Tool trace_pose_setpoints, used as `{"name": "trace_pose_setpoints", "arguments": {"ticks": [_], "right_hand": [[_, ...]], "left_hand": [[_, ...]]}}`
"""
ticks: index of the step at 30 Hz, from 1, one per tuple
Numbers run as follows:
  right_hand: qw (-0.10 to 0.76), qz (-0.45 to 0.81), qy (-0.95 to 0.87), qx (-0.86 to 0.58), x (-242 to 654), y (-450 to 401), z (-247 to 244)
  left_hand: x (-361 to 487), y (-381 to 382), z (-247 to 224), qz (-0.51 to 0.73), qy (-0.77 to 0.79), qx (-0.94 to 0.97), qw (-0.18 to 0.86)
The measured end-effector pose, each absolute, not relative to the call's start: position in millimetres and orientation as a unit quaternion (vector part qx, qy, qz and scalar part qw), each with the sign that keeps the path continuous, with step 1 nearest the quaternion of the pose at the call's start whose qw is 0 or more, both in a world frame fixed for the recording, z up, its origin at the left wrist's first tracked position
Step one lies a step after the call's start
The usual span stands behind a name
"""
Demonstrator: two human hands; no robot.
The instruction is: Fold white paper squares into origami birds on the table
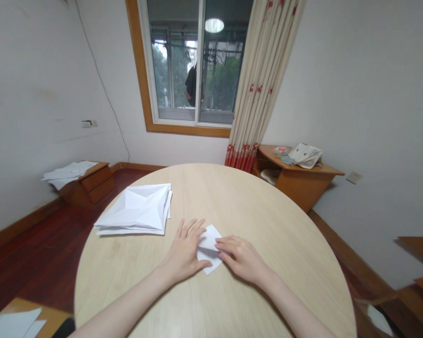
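Observation:
A small folded piece of white paper (210,238) lies on the round wooden table (254,211), between my two hands. My left hand (186,251) rests on the paper's left side, fingers spread and thumb along the near edge. With thumb and fingertips, my right hand (241,258) pinches the paper's right side, where a flap is lifted a little from the layer below. To the far left of my hands sits a stack of creased white paper sheets (137,211).
A low wooden cabinet (98,183) with papers on top stands beyond the table at left. At the back right, a corner cabinet (292,183) holds a cloth bag (306,156). A curtain (257,84) hangs beside the window. More paper (14,324) lies at the lower left.

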State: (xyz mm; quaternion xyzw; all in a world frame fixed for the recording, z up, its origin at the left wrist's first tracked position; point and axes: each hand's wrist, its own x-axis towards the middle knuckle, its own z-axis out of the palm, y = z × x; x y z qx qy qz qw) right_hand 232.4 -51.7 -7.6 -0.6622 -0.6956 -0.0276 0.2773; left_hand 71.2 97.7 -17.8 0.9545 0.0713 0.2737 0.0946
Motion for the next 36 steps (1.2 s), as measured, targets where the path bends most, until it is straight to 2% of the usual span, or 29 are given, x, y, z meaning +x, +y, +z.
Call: {"name": "trace_pose_setpoints", "arguments": {"ticks": [6,16,25,36], "right_hand": [[0.284,-0.127,-0.701,-0.641,233,-50,-10],[0.298,-0.26,-0.644,-0.655,236,-44,-5],[0.335,-0.257,-0.62,-0.661,237,-38,-4],[0.36,-0.187,-0.628,-0.664,234,-40,0]], "left_hand": [[73,99,-32,0.342,0.112,0.932,0.047],[74,93,-32,0.369,0.091,0.924,0.052],[72,92,-28,0.318,0.073,0.942,0.076],[77,92,-20,0.27,0.096,0.948,0.142]]}}
